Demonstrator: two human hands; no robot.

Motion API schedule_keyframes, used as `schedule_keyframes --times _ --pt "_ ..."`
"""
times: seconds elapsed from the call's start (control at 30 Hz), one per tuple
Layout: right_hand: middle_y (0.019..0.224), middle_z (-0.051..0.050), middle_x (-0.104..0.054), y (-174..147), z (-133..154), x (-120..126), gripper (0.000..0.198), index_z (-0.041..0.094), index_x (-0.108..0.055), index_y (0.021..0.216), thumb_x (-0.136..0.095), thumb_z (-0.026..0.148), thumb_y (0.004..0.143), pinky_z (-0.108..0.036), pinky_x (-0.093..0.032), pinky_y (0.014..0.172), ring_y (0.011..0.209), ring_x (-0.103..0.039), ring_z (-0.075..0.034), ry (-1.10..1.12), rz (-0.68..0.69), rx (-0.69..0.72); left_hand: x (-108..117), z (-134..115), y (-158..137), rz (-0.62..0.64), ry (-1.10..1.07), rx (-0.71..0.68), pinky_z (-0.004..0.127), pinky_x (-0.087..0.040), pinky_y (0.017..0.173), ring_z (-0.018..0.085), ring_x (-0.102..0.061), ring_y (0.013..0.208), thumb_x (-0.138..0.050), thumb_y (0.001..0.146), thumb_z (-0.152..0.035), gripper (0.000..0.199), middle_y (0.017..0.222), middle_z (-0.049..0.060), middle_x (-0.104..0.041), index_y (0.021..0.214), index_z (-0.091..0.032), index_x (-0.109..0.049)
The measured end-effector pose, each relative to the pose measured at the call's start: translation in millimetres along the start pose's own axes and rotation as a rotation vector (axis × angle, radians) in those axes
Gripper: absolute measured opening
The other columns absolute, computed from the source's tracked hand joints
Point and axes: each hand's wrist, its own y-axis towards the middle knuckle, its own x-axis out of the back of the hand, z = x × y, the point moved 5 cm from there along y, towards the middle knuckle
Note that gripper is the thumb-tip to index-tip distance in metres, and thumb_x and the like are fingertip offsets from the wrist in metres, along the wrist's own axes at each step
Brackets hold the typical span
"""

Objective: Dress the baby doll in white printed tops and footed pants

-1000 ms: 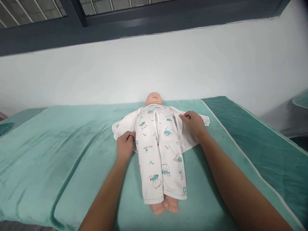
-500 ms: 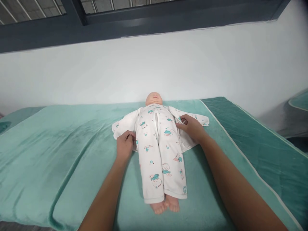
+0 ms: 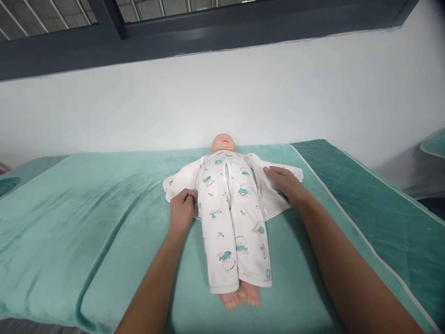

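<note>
A baby doll (image 3: 223,142) lies face up, its head by the wall and its bare feet pointing toward me. White printed trousers (image 3: 219,250) cover its legs and much of its front. A white baby jacket (image 3: 273,199) spreads out on both sides beneath it, its sleeves stretched outward. At the doll's side, my left hand (image 3: 182,206) is closed with its fingers pinched on the jacket's edge beside the trousers. My right hand (image 3: 285,183) rests over the other side of the jacket near the sleeve, its fingers extended and holding nothing.
Light green plush cloth (image 3: 104,208) covers the bed under the doll, with a raised fold at left. Darker green cloth (image 3: 375,208) lies at right beyond a pale seam. A white wall (image 3: 139,106) and a dark window frame (image 3: 208,35) stand behind.
My right hand has let go of the clothing beside the trousers and moved slightly right, its fingers straightening. My left hand stays at nearly the same place.
</note>
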Motion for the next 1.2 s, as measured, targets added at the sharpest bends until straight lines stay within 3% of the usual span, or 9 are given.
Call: schedule_keyframes --times 0.17,0.27,0.4,0.5,0.6,0.7,0.83,1.0,1.2 --pt "0.062 0.004 -0.050 9.5 40.3 -22.0 0.029 0.022 -0.055 0.072 -0.067 0.048 0.077 -0.025 -0.035 0.052 0.055 -0.043 -0.012 0.235 0.013 0.112 -1.0 4.1 1.4 -0.005 -0.005 -0.002 0.023 -0.035 0.051 0.012 -0.047 0.052 -0.041 0.067 -0.016 0.020 0.054 -0.002 -0.053 0.063 -0.019 -0.060" --pt "0.060 0.004 -0.047 14.5 76.6 -42.8 0.027 0.021 -0.054 0.067 -0.063 0.044 0.079 -0.025 -0.032 0.053 0.056 -0.041 -0.011 0.042 0.017 0.264 -1.0 6.1 1.5 -0.012 -0.020 0.008 0.022 -0.035 0.051 0.012 -0.046 0.053 -0.041 0.068 -0.016 0.020 0.055 -0.002 -0.053 0.065 -0.019 -0.061" --pt "0.060 0.002 -0.051 6.8 105.0 -76.5 0.027 0.021 -0.051 0.059 -0.059 0.039 0.078 -0.027 -0.030 0.053 0.057 -0.042 -0.012 -0.394 0.233 0.347 -0.7 7.1 2.4 -0.017 -0.037 0.013 0.022 -0.036 0.051 0.012 -0.047 0.053 -0.041 0.068 -0.017 0.020 0.057 -0.002 -0.054 0.066 -0.019 -0.061" --pt "0.057 0.002 -0.048 1.8 104.3 -80.7 0.034 0.021 -0.046 0.058 -0.057 0.044 0.081 -0.027 -0.031 0.051 0.054 -0.040 -0.012 -0.384 0.270 0.346 0.3 6.9 2.8 -0.027 -0.042 0.020 0.022 -0.037 0.052 0.012 -0.048 0.054 -0.041 0.068 -0.016 0.019 0.057 -0.002 -0.054 0.066 -0.019 -0.060" --pt "0.062 0.001 -0.055 10.4 91.1 -63.1 0.031 0.022 -0.050 0.064 -0.054 0.045 0.085 -0.029 -0.039 0.058 0.059 -0.048 -0.013 -0.174 -0.002 0.323 1.2 7.7 2.6 -0.041 -0.054 0.032 0.022 -0.038 0.053 0.012 -0.049 0.055 -0.041 0.068 -0.016 0.018 0.057 -0.003 -0.054 0.065 -0.020 -0.058" --pt "0.089 -0.003 -0.068 21.2 74.5 -51.9 0.020 0.022 -0.064 0.079 -0.055 0.039 0.085 -0.034 -0.046 0.077 0.082 -0.060 -0.019 -0.157 -0.238 0.312 2.7 9.9 2.2 -0.078 -0.063 0.030 0.023 -0.040 0.056 0.013 -0.049 0.058 -0.042 0.071 -0.016 0.017 0.059 -0.002 -0.053 0.067 -0.020 -0.058" --pt "0.131 -0.006 -0.063 24.4 66.9 -70.8 0.035 0.024 -0.067 0.114 -0.053 0.042 0.087 -0.043 -0.039 0.105 0.122 -0.055 -0.027 -0.237 -0.052 0.293 11.8 10.0 0.3 -0.244 0.039 -0.044 0.026 -0.046 0.071 0.014 -0.056 0.076 -0.045 0.074 -0.014 0.022 0.091 0.002 -0.063 0.089 -0.021 -0.059" --pt "0.145 -0.004 -0.052 8.1 78.4 -89.4 0.045 0.025 -0.063 0.127 -0.054 0.046 0.088 -0.046 -0.031 0.116 0.141 -0.039 -0.029 -0.353 0.077 0.408 30.8 12.3 0.2 -0.464 0.339 -0.018 0.038 -0.045 0.090 0.024 -0.054 0.104 -0.047 0.078 -0.016 0.030 0.116 0.011 -0.058 0.108 -0.018 -0.055" --pt "0.154 -0.009 -0.041 1.2 75.2 -96.3 0.057 0.020 -0.051 0.141 -0.051 0.046 0.091 -0.050 -0.023 0.120 0.146 -0.029 -0.029 -0.515 0.075 0.489 40.1 13.5 12.9 -0.413 0.743 0.078 0.050 -0.041 0.092 0.036 -0.052 0.113 -0.054 0.084 -0.033 0.029 0.114 0.017 -0.060 0.107 -0.016 -0.060"
